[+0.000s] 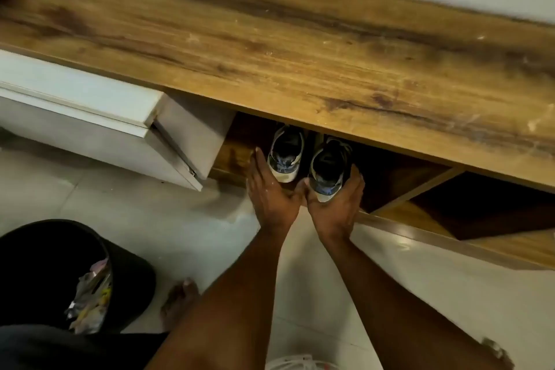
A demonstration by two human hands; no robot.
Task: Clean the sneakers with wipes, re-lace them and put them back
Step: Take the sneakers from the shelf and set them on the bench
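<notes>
Far left on the floor: a black bin [75, 276] with crumpled waste, well apart from the work. Next, a white drawer unit [90, 117] under the wooden tabletop [300, 48]. Then the open shelf [237, 153] beneath it, holding 2 sneakers side by side, heels outward. Left hand [270, 192], fingers straight along the outer side of the left sneaker [285, 156], pressing rather than gripping. Right hand [333, 204] cupped under and around the heel of the right sneaker [330, 168], fingers curled on it. Apparently the putting-back step, near the task's end. Best done by sliding both in evenly, toes square to the back, heels level, sides just touching. Laces hidden under the tabletop edge, so impossible to confirm tucked in.
</notes>
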